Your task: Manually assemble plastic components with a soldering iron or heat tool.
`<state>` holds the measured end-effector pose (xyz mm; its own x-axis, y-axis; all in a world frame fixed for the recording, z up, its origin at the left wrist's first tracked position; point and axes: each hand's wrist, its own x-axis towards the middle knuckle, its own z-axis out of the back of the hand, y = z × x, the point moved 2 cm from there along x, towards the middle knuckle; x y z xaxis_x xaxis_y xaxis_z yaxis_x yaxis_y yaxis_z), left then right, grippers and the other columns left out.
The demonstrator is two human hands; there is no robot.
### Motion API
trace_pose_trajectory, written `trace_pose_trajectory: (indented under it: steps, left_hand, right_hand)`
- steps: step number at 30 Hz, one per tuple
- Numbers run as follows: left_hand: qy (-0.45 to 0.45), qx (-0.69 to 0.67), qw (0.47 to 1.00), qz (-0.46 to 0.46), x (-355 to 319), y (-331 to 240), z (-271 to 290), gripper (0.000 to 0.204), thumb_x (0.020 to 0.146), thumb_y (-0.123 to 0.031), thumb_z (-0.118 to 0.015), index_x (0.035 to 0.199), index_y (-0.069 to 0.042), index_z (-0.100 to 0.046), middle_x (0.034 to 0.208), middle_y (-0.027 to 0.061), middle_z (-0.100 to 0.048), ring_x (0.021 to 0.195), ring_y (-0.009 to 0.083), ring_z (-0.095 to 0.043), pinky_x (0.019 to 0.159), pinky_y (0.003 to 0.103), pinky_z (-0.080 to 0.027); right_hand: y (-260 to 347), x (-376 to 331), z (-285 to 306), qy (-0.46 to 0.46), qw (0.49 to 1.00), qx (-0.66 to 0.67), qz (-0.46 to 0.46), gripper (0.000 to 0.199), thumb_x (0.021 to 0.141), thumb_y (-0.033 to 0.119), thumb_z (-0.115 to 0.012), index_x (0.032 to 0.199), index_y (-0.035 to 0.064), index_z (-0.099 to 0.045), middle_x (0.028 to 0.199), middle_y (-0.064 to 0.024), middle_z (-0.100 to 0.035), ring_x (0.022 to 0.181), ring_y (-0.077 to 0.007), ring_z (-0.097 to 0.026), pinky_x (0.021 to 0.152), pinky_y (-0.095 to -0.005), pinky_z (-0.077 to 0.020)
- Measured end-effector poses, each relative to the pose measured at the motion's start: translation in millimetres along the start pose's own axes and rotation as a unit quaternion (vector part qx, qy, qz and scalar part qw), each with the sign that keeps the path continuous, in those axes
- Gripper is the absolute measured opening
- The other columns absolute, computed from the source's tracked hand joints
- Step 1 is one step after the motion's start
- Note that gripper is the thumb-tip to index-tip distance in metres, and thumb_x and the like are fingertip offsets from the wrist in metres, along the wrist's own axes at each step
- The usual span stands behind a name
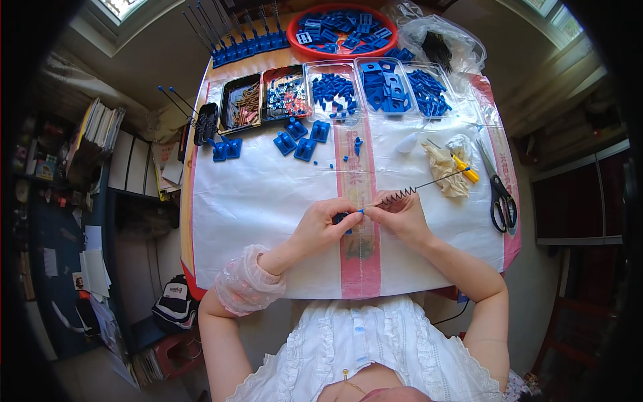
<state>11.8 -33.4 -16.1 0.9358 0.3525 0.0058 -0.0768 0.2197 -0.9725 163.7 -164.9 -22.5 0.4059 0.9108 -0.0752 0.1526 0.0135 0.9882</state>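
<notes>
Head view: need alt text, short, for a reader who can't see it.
A person's left hand and right hand meet over a white-covered table, pinching a small blue part joined to a coiled spring wire. Behind them sit trays of blue parts, a red bowl, scissors and a yellow-handled tool.

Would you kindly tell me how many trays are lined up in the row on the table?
5. From the left: a black tray, a second black tray, then three clear ones holding blue parts. The red bowl behind isn't counted.
</notes>
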Motion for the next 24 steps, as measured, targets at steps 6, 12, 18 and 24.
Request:
trace_pose_trajectory:
  steps: [6, 12, 18, 24]
  left_hand:
    - [0.005, -0.035, 0.999, 0.003, -1.0, 4.5, -0.6, 0.022, 0.097, -0.021, -0.062, 0.097, -0.001, -0.071, 0.081, 0.0056, -0.069, 0.070, 0.0128, -0.064, 0.065, 0.028, -0.050]
    - [0.015, -0.056, 0.998, 0.018, -0.1, 3.0, 0.4, 0.022, 0.098, -0.021, -0.063, 0.099, 0.000, -0.071, 0.084, 0.0044, -0.070, 0.074, 0.0107, -0.064, 0.067, 0.026, -0.050]
    - [0.011, -0.050, 0.999, 0.018, -0.1, 3.3, 1.5, 0.022, 0.096, -0.021, -0.064, 0.097, 0.000, -0.072, 0.082, 0.0044, -0.070, 0.072, 0.0096, -0.063, 0.065, 0.026, -0.049]
    - [-0.002, -0.042, 0.999, 0.011, 0.6, 8.9, -0.8, 0.021, 0.095, -0.020, -0.066, 0.095, 0.000, -0.072, 0.080, 0.0041, -0.068, 0.069, 0.0091, -0.061, 0.063, 0.026, -0.048]
  right_hand:
    - [8.9, 1.1, -1.8, 0.013, 1.000, 0.002, -0.005, 0.006, 0.086, 0.002, -0.074, 0.090, -0.0024, -0.074, 0.084, -0.0064, -0.074, 0.077, -0.0093, -0.069, 0.070, -0.0232, -0.0557]
    - [7.7, 0.5, -2.7, 0.009, 0.999, 0.030, -0.026, 0.003, 0.085, -0.002, -0.074, 0.088, -0.0006, -0.072, 0.085, -0.0035, -0.072, 0.078, -0.0085, -0.066, 0.073, -0.0239, -0.0542]
    - [8.9, 0.6, -2.7, 0.012, 0.999, 0.032, -0.017, 0.004, 0.084, -0.003, -0.074, 0.087, -0.0011, -0.072, 0.085, -0.0033, -0.071, 0.079, -0.0084, -0.066, 0.072, -0.0240, -0.0539]
    - [5.8, 1.0, -1.4, 0.006, 1.000, 0.022, -0.014, 0.004, 0.085, -0.001, -0.074, 0.087, -0.0017, -0.072, 0.085, -0.0044, -0.072, 0.078, -0.0086, -0.067, 0.072, -0.0238, -0.0543]
